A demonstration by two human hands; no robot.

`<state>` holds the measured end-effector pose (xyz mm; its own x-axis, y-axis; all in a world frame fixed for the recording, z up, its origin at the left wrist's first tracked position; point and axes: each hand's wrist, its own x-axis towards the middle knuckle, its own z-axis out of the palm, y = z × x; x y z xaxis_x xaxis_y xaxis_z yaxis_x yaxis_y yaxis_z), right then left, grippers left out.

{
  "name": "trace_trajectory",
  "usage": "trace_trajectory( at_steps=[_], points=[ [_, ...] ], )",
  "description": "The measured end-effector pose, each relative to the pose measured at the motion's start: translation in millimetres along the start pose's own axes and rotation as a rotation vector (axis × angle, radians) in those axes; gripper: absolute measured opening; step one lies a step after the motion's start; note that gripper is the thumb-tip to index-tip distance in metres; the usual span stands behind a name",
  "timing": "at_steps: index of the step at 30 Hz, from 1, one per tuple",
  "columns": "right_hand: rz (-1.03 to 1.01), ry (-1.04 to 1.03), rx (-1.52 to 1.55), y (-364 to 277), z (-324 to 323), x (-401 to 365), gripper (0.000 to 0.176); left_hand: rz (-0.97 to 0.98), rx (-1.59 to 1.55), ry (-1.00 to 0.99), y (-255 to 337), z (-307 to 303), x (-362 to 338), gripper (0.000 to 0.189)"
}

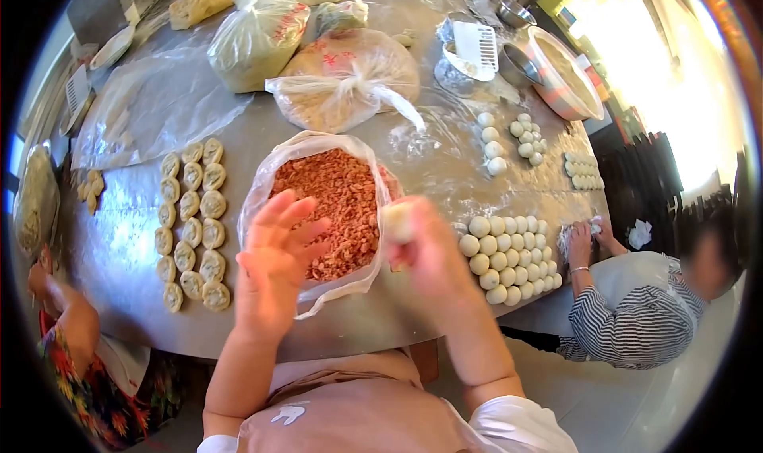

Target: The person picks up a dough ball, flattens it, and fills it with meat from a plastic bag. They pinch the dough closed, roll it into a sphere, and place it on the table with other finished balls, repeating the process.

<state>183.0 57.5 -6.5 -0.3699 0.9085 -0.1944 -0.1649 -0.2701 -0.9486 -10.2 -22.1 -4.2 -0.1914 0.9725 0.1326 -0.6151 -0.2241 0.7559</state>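
My left hand (278, 250) is raised at the near left rim of an open plastic bag (338, 292), its fingers spread and nothing in them. Reddish-brown crumbly filling (338, 187) fills the bag. By the bag's right side, my right hand (429, 246) is closed on a pale dough ball (400, 221), somewhat blurred by motion. To the right, smooth white dough balls (513, 254) stand in tight rows. On the left, rows of round pleated dough pieces (191, 207) lie on the metal table (429, 179).
Behind the filling lie a tied bag of tan crumbs (342, 79) and a bag of greenish contents (258, 44). A pink-rimmed basin (564, 75) and a white scoop (475, 52) are at the back right. Co-workers' hands (582, 240) and an arm (71, 310) are at both sides.
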Motion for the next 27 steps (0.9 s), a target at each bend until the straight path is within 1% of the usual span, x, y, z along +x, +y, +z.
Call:
trace_trajectory(
  at_steps=[1, 3, 5, 6, 8, 11, 13, 17, 20, 23, 26, 27],
  points=[
    [-0.064, 0.078, -0.069, -2, -34, 9, 0.037, 0.0, 0.04, 0.008, 5, -10, -2, 0.076],
    [-0.074, 0.447, -0.618, -29, -82, 24, 0.042, 0.001, 0.12, 0.032, 13, -30, -7, 0.061],
    [-0.138, 0.631, -1.191, -28, -155, 42, 0.047, -0.007, 0.078, 0.086, 20, -34, -11, 0.05],
    [-0.07, 0.639, -1.277, -29, -182, 48, 0.048, -0.012, 0.057, 0.115, 23, -35, -14, 0.045],
    [0.067, 0.65, -1.446, -30, -223, 58, 0.051, -0.04, 0.098, 0.141, 26, -36, -18, 0.042],
    [0.162, 0.641, -1.559, -24, -248, 71, 0.05, -0.093, 0.147, 0.177, 27, -36, -19, 0.039],
    [0.195, 0.609, -1.586, -25, -252, 81, 0.051, -0.127, 0.168, 0.205, 27, -32, -18, 0.039],
    [0.229, 0.519, -1.632, -17, -253, 98, 0.053, -0.164, 0.167, 0.192, 27, -27, -16, 0.04],
    [0.265, 0.45, -1.577, -19, -252, 105, 0.057, -0.192, 0.164, 0.187, 24, -27, -15, 0.041],
    [0.373, 0.418, -1.539, -12, -270, 113, 0.062, -0.212, 0.18, 0.172, 21, -27, -16, 0.043],
    [0.355, 0.404, -1.355, -6, -287, 113, 0.066, -0.22, 0.176, 0.149, 23, -27, -18, 0.045],
    [0.294, 0.484, -1.283, -2, -299, 111, 0.066, -0.208, 0.169, 0.155, 26, -27, -20, 0.045]
  ],
)
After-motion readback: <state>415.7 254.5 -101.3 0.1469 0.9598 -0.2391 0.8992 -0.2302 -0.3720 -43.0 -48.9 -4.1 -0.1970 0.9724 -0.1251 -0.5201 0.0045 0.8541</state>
